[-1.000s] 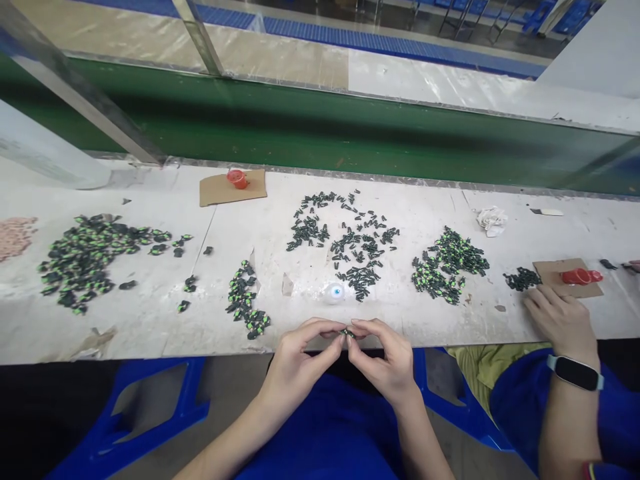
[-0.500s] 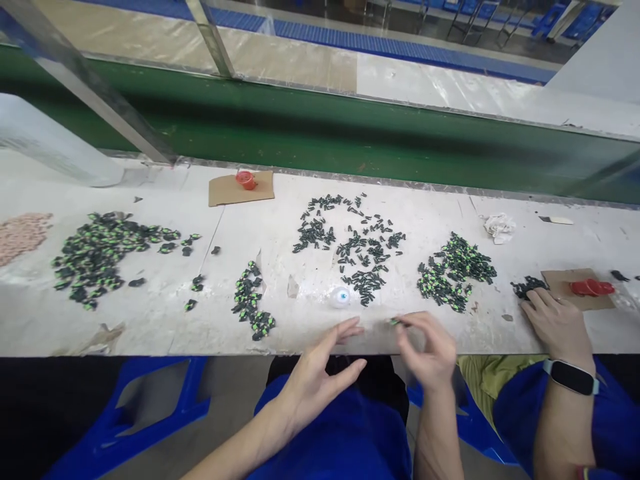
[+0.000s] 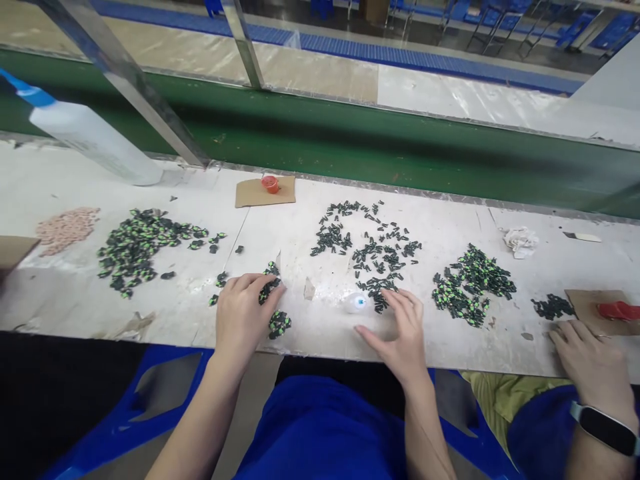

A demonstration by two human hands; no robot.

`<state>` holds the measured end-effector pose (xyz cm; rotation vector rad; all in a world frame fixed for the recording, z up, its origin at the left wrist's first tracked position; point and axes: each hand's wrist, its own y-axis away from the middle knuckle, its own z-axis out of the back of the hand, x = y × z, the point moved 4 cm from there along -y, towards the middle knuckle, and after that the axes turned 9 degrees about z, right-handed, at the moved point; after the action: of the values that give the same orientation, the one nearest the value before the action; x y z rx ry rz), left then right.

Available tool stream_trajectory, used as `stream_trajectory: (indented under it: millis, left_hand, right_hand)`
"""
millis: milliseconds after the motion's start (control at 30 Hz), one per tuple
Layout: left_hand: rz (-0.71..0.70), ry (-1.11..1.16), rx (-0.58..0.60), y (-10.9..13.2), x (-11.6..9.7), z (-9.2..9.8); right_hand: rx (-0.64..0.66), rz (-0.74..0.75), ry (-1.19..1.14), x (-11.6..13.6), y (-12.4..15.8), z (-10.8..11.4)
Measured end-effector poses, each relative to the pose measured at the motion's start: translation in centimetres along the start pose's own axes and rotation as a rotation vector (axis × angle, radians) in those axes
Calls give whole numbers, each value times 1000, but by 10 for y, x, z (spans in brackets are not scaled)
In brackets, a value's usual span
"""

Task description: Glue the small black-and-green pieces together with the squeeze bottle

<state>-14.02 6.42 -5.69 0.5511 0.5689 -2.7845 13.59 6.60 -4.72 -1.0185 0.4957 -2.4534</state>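
Note:
My left hand [image 3: 245,308] reaches over a small pile of black-and-green plastic pieces [image 3: 279,324], fingers curled and thumb bent in toward them. What lies between those fingertips is not clear. My right hand [image 3: 403,330] is open, thumb well apart from the fingers. Its fingertips are at the near edge of a scatter of small black plastic pieces [image 3: 383,253]. A little white bottle with a blue tip [image 3: 357,303] stands just left of them, above the thumb.
Larger black-and-green heaps lie left [image 3: 135,247] and right [image 3: 473,280]. Beige pieces [image 3: 67,228], a big white bottle [image 3: 100,143] and a red cup [image 3: 270,185] on cardboard [image 3: 250,194] are farther left. A co-worker's hand [image 3: 593,353] rests at right by black pieces [image 3: 552,307].
My left hand has moved left to the small pile. My right hand has moved left toward the black pieces and no longer pinches the small green-and-black piece. The view has shifted left.

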Motion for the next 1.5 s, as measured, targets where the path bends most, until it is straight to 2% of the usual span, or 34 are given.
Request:
stream_trajectory:
  millis: [100,200,300,433,500,567,633,700,833,1000,1200,1500]
  left_hand:
    - [-38,-21,35,-5,1,-10]
    - [-41,46,34,-7,0,-10]
    - [-51,216,107,-2,-13,-12]
    - [-160,511,371,16,-51,-27]
    - [-197,567,437,25,-67,-35]
    - [-187,556,414,29,-73,-40]
    - [-155,534,369,30,-72,-40]
    - [-143,544,375,31,-68,-39]
    - [-140,581,436,33,-65,-36]
    - [-52,580,378,35,-64,-35]
    - [4,616,335,36,-63,-38]
    - [8,598,331,36,-63,-37]
  right_hand:
    - [35,-3,-64,6,-6,-28]
    - [23,-33,-142,4,-10,-36]
    - [16,-135,-299,2,-8,-30]
    - [-43,-305,-479,-5,2,-13]
    - [-121,-333,-524,-11,7,-5]
    - [-211,-350,-563,-18,13,1]
    - [-278,-388,-618,-26,18,3]
    - [-318,-438,-661,-31,22,2]
    - [-285,-521,-607,-22,17,-5]
    - [-245,-604,-508,-6,8,-16]
    - [-198,-648,-520,-10,12,-26]
    - [-173,-651,-521,-9,11,-26]
